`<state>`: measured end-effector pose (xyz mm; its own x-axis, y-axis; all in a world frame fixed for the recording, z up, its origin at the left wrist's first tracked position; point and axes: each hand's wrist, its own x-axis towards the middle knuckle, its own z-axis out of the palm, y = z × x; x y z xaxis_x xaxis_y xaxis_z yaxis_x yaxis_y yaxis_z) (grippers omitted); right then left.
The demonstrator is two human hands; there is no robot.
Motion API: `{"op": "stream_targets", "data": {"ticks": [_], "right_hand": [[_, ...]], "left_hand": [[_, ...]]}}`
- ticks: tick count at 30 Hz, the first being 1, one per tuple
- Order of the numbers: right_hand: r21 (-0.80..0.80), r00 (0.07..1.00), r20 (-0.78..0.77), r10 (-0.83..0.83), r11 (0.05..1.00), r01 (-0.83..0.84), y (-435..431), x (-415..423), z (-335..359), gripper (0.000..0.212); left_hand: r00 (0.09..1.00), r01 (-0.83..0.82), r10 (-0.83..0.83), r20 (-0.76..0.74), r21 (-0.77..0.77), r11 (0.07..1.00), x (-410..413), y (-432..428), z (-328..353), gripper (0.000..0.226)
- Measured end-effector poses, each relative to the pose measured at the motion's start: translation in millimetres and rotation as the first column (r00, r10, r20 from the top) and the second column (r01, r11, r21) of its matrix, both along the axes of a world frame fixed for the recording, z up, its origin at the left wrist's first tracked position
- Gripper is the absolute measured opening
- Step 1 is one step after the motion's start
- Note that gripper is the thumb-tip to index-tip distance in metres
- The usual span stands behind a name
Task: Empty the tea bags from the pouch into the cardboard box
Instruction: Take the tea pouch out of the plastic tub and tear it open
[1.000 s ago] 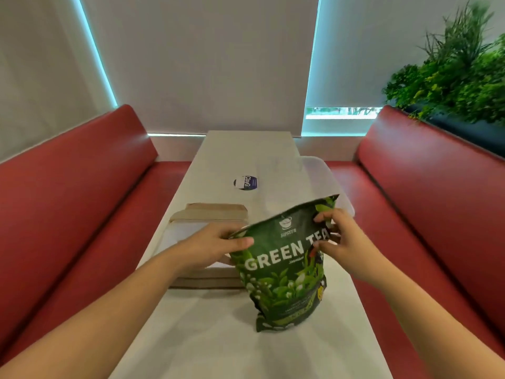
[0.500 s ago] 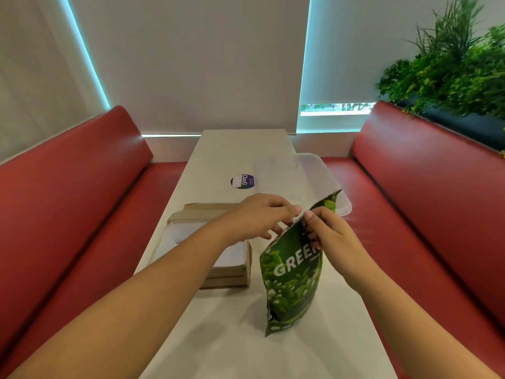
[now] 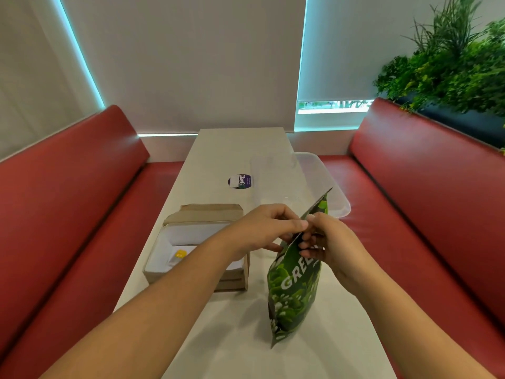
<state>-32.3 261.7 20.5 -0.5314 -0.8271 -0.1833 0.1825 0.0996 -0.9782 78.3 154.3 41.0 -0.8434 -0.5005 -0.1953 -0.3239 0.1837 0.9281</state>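
On the worktop (image 3: 246, 351) the pouch (image 3: 292, 296) stands upright, just right of the open box (image 3: 207, 214). The left hand (image 3: 262, 228) and right hand (image 3: 333, 242) both pinch its top edge, fingers curled on either face.

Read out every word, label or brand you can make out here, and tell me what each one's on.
"GREE": big white letters on the green pouch; the right hand covers the rest of the word.
"ClayG": on the round sticker on the table.
Small print under "GREE" and on the sticker: too small and blurred to read.
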Motion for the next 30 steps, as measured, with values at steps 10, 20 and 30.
{"op": "stream_targets", "data": {"ticks": [10,20,30], "right_hand": [[-0.03,0.998,-0.057,0.034,0.999,-0.036,1,-1,-1,0.024],[0.002,0.993,-0.107,0.043,0.999,-0.043,4,-3,-1,0.02],[0.169,0.866,-0.465,0.184,0.979,-0.117,7,-13,4,0.01]], "left_hand": [[1.0,0.003,-0.002,-0.018,0.066,0.998,-3,2,2,0.016],[1.0,0.003,-0.002,-0.005,0.073,0.997,-8,4,2,0.014],[0.998,-0.065,0.065,-0.005,-0.087,0.994,-14,12,-10,0.03]]}}
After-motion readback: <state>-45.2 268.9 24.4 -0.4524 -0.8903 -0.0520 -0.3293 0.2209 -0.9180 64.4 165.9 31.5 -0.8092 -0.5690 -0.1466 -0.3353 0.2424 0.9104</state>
